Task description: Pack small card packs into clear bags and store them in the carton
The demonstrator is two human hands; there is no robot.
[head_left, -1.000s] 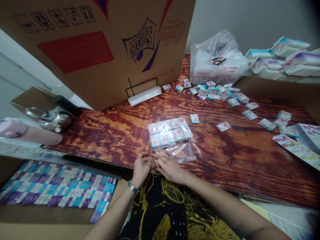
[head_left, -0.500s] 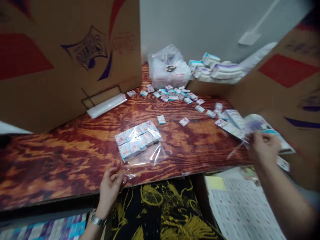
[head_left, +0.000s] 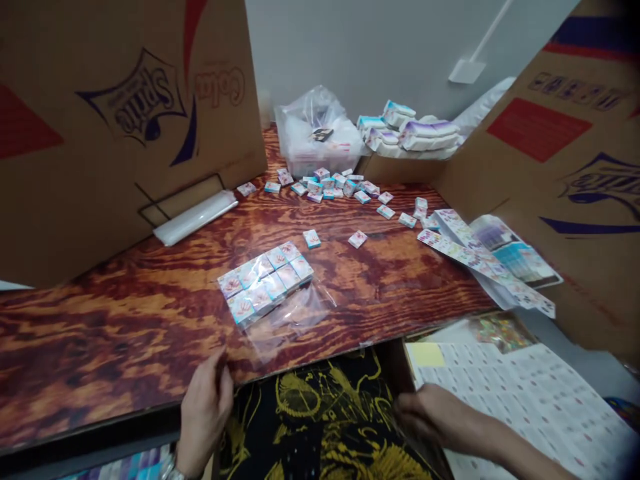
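Observation:
Small white-and-blue boxes in two rows fill a clear plastic bag, its loose end lying toward the table's front edge. My left hand is at that edge, just left of the bag's loose end. Its fingers are loosely bent, with thumb and forefinger a little apart and nothing visible between them. Low on the right, my right hand is beside the printed sheet of small labels. Its fingers are curled and slightly blurred; what they hold, if anything, is hidden. Two single boxes, one of them a small box, lie beyond the bag.
Large cardboard cartons stand left and right. A pile of loose boxes lies before a bagged clear tub. White soft packs are at the back. Folded printed strips lie right, flat plastic bags left.
My right hand has moved left and down from the printed strips to the label sheet. My left hand has drawn slightly left and down, away from the bag's loose end. The view has shifted right.

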